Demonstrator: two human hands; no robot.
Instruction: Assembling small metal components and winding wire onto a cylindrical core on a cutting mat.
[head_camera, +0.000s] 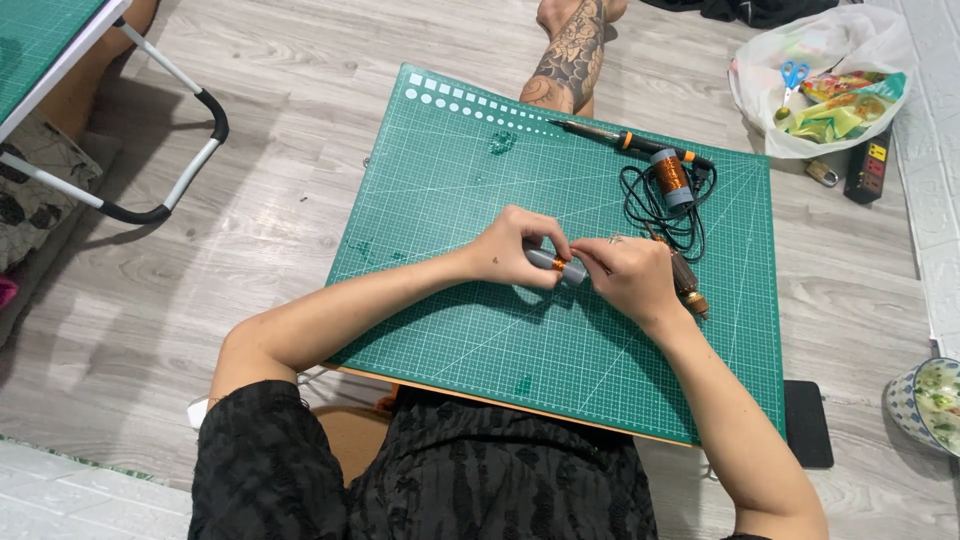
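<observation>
My left hand (515, 247) and my right hand (632, 272) meet over the middle of a green cutting mat (450, 320). Between them they hold a small grey cylinder (558, 265) with a band of copper wire around it. The left fingers grip its left end. The right fingertips pinch at its right end near the copper band. A motor armature (690, 285) with copper windings lies on the mat just beyond my right hand, partly hidden by it.
A soldering iron (600, 134), a spool of copper wire (672, 178) and a coiled black cable (650, 210) lie at the mat's far right. A plastic bag with scissors (795, 77) sits beyond. A phone (808, 422), a bowl (925, 400) and a table leg (195, 150) surround the mat.
</observation>
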